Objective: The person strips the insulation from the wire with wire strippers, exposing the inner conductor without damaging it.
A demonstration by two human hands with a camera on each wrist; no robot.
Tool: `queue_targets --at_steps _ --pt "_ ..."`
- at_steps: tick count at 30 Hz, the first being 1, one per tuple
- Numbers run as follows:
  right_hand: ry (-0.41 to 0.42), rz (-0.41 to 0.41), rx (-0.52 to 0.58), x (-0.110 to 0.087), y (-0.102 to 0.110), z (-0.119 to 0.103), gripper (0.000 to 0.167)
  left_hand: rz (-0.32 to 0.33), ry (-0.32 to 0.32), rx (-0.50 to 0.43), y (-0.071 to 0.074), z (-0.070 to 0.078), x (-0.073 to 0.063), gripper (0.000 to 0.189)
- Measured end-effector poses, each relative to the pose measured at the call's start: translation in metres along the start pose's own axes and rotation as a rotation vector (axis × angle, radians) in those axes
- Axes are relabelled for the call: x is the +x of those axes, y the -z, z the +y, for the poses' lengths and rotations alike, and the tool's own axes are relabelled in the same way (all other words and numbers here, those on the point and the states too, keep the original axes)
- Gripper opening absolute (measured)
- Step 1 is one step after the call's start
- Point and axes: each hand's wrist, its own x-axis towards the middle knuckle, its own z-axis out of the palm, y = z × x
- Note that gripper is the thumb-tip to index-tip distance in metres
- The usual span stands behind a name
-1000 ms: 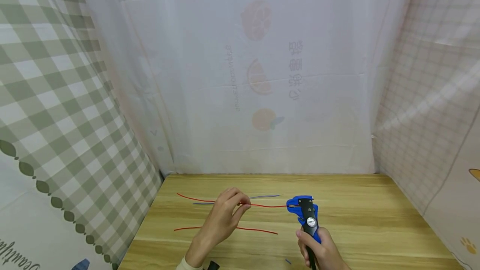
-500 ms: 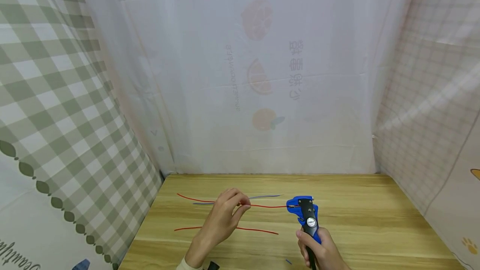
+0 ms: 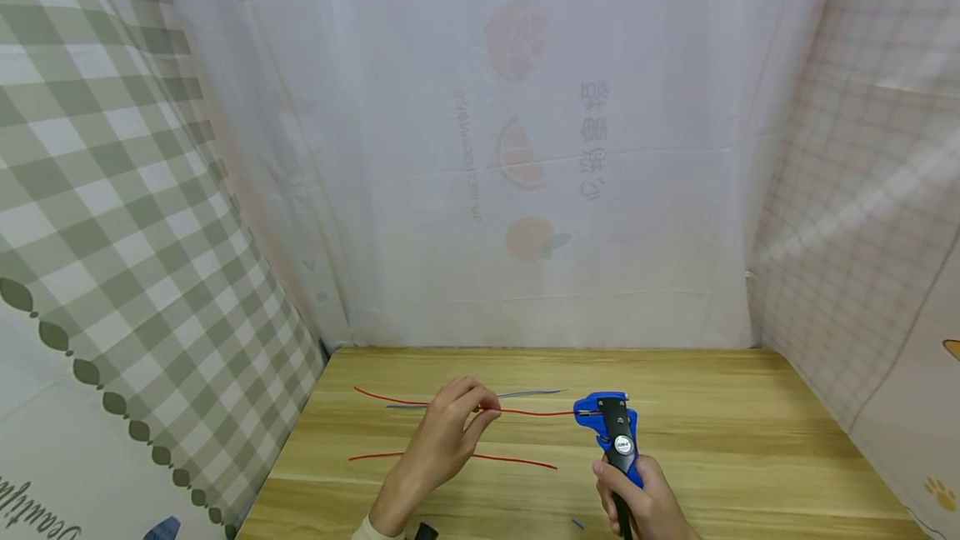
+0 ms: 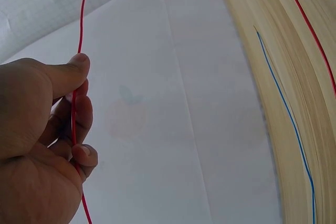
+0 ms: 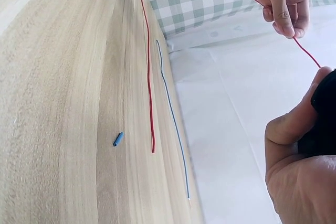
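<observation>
The left hand point(image 3: 450, 433) was bare, and so was the right hand point(image 3: 643, 502). Behind the left one showed a plain, pale cream sleeve point(image 3: 371, 531), with a small black piece point(image 3: 427, 532) just beside it, too cropped to identify.

Smooth, plastic-looking insulation coats a red wire point(image 3: 536, 413) at the blue-and-black wire stripper point(image 3: 617, 423), right, its plastic low in sheen (the round badge point(image 3: 623, 444) looks metallic). Smooth wood-grain covers the tabletop point(image 3: 735, 440); a creased, translucent white sheet point(image 3: 637, 40) hangs at the far side.
</observation>
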Motion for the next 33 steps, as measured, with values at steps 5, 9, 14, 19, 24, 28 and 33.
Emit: queue_targets --at_steps 5,9,14,19,24,28,33 --pt "-0.004 -0.005 0.01 0.0 0.0004 -0.0006 0.015 0.006 -0.004 0.001 0.0 -0.0005 0.0001 0.015" --pt "-0.006 -0.009 0.019 0.0 0.0008 -0.0006 0.014 0.012 -0.005 -0.006 -0.0004 -0.0009 0.0001 0.017" --pt "-0.017 0.001 0.01 0.0004 0.0012 0.0 0.014 0.006 0.003 -0.01 0.0001 -0.001 0.0001 0.015" --pt "-0.011 0.002 0.002 0.0007 0.0013 0.0003 0.016 0.001 0.015 -0.008 0.0002 -0.0009 -0.0001 0.016" --pt "0.012 -0.008 0.014 -0.0002 0.0019 0.0005 0.016 0.007 0.015 -0.001 -0.0002 -0.0006 -0.0001 0.017" --pt "0.017 -0.007 0.021 -0.0003 0.0025 0.0007 0.016 0.006 0.009 0.008 0.0002 -0.0014 -0.0001 0.016" --pt "0.027 0.034 0.022 -0.0017 0.0063 0.0 0.018 0.014 0.018 0.014 0.0027 -0.0058 -0.0024 0.015"
